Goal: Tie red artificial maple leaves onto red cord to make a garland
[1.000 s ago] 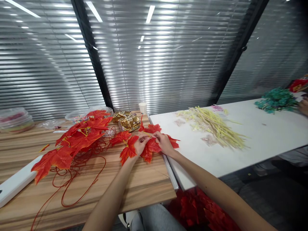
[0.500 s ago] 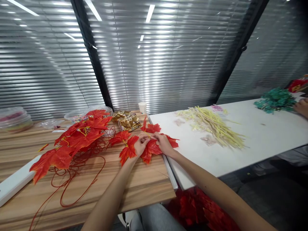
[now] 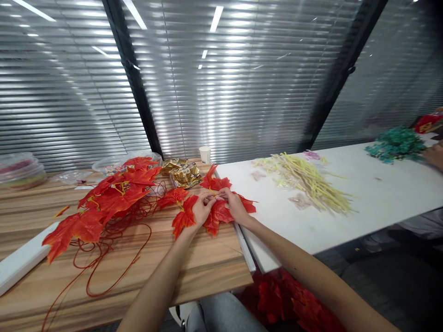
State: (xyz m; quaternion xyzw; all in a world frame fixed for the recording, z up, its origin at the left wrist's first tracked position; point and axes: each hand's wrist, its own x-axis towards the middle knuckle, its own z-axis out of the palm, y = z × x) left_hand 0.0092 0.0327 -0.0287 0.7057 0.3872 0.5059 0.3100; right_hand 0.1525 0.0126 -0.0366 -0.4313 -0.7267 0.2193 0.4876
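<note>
Near the seam between the two tables, my left hand [image 3: 202, 208] and my right hand [image 3: 234, 206] meet with their fingertips pinched together. Between them runs the thin yellow stem of a red maple leaf garland [image 3: 218, 216]. Its red leaves spread to the left, behind and to the right of my fingers, some partly covered by them. The exact spot of the pinch is small and partly hidden. Further left lies a pile of red leaves [image 3: 121, 196] with yellow stems, on top of tangled red cord [image 3: 100, 253].
Gold wrappers [image 3: 186, 175] and a paper cup [image 3: 205, 155] stand behind my hands. Yellow strips [image 3: 311, 182] and a teal bunch [image 3: 398, 144] lie on the white table [image 3: 377, 203]. A person's hand [image 3: 434, 154] is at the far right. Plastic tubs [image 3: 20, 171] sit left.
The red leaf just behind my fingers has tipped over and now spreads out wider. Both hands have stayed almost in place. The other person's hand at the far right has shifted slightly.
</note>
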